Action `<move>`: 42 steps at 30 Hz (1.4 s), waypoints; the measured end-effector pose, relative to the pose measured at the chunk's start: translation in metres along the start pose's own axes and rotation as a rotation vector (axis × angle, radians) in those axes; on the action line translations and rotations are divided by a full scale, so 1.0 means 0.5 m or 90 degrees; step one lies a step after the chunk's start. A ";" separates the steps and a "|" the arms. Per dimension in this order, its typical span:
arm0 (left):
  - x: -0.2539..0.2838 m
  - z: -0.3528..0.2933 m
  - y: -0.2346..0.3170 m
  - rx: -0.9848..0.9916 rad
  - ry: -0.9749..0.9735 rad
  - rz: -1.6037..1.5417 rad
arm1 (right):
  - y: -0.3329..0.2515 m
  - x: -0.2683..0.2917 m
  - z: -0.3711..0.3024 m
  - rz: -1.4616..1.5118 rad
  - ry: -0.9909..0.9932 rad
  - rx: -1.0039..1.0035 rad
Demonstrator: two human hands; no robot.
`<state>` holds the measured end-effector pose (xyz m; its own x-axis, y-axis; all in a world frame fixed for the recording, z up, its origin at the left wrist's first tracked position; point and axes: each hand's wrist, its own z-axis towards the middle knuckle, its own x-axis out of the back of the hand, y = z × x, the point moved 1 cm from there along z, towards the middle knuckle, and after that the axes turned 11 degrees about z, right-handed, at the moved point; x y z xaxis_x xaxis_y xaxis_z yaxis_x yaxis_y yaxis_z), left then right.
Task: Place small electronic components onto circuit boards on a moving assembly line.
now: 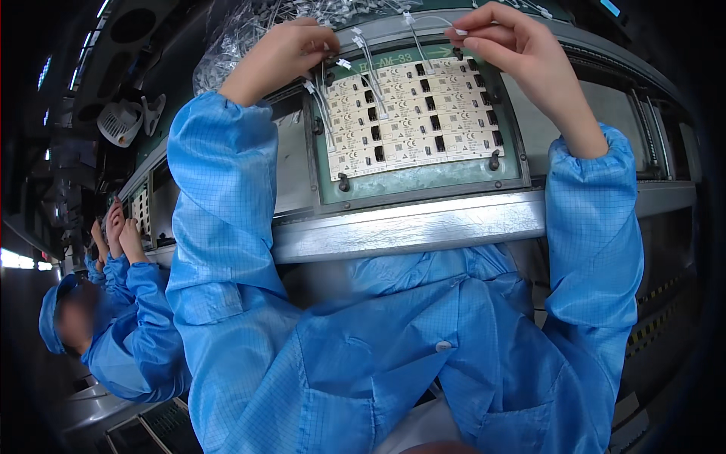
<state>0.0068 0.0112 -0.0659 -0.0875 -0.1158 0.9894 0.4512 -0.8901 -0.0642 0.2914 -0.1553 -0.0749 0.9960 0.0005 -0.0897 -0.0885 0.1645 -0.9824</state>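
A cream panel of printed circuit boards (412,140) lies in a green fixture (423,184), held by black clips (344,181). Several thin white cables (368,60) with white plugs stand up from the panel's left and middle parts. My right hand (514,45) pinches a white plug (460,32) between thumb and fingertips above the far right of the fixture; a cable runs left from it. At the fixture's far left corner is my left hand (291,57), its fingers curled together beside the standing cables. Whatever those fingertips may grip is hidden.
Beyond the fixture, a clear plastic bag (219,57) holds many white cable plugs. A bare metal rail (408,227) runs along the near side. To the left, a co-worker in blue (132,340) works at the same line, near a white fan-like device (119,122).
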 end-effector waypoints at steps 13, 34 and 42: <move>0.026 0.002 -0.034 -0.004 -0.041 0.183 | 0.019 0.017 0.001 -0.029 0.008 0.078; 0.138 -0.016 0.043 0.030 0.568 -0.464 | 0.062 -0.014 -0.025 -0.466 -0.157 0.174; 0.092 -0.117 0.178 -0.007 0.440 -0.400 | 0.024 0.020 -0.012 -0.361 0.046 0.312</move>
<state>-0.0093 -0.0991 -0.0335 -0.8234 0.1548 0.5460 0.1339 -0.8819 0.4519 0.3001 -0.1594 -0.0886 0.8823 -0.2773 0.3804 0.4706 0.5407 -0.6973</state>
